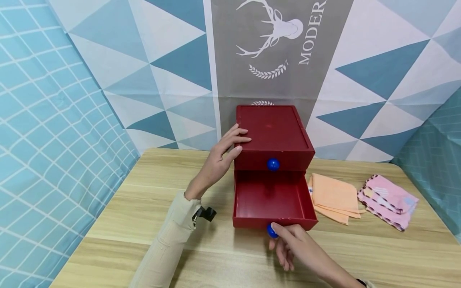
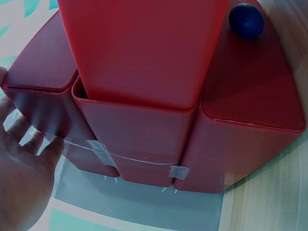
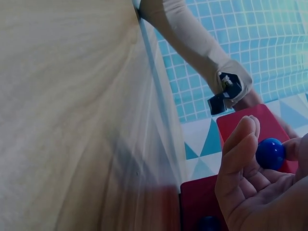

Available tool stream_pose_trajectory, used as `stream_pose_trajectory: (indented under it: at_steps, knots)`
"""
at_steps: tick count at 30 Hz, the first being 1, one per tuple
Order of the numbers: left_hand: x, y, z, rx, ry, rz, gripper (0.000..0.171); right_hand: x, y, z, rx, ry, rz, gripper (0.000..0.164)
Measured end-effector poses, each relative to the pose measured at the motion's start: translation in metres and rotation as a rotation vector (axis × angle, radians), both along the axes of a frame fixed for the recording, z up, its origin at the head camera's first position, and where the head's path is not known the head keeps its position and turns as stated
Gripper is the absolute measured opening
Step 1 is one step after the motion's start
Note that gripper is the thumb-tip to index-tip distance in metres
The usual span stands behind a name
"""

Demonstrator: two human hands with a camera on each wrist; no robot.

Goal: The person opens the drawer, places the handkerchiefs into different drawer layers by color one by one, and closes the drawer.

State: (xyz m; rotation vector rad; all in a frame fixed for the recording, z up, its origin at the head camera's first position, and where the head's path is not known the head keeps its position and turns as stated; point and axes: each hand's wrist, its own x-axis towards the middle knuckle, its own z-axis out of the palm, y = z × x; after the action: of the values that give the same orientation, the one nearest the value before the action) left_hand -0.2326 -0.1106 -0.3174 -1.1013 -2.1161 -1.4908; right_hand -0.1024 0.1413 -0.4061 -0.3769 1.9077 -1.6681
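Observation:
A dark red drawer cabinet (image 1: 268, 128) stands at the back of the table, one drawer (image 1: 266, 202) pulled far out below the top one. With thumb and fingers my right hand (image 1: 299, 244) pinches that drawer's round blue knob (image 1: 272, 231), also visible in the right wrist view (image 3: 270, 154). My left hand (image 1: 220, 160) rests at the cabinet's upper left edge, fingers extended onto its top. The left wrist view shows the cabinet's side, the pulled drawer between two closed ones. A blue knob (image 2: 246, 21) sits on the lowest drawer, another (image 1: 273, 164) on the top one.
A folded orange cloth (image 1: 333, 196) lies on the wooden table (image 1: 151, 192) right of the cabinet, with a pink patterned cloth (image 1: 392, 202) beyond it. Patterned wall cloth (image 1: 183, 76) hangs close behind. Clear tape (image 2: 179, 172) crosses the cabinet's side seams.

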Motion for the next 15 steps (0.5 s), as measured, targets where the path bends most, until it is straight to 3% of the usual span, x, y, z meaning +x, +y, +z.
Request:
stream_pose_trajectory:
  at_steps: [10,15]
  knots:
    - [0.000,0.000,0.001,-0.006,-0.014,0.014,0.031,0.008,0.003,-0.003,-0.036,-0.025,0.031,0.063]
    - [0.000,0.001,0.000,-0.004,-0.017,0.013,0.031,0.007,0.015,-0.006,-0.031,-0.051,0.088,0.060]
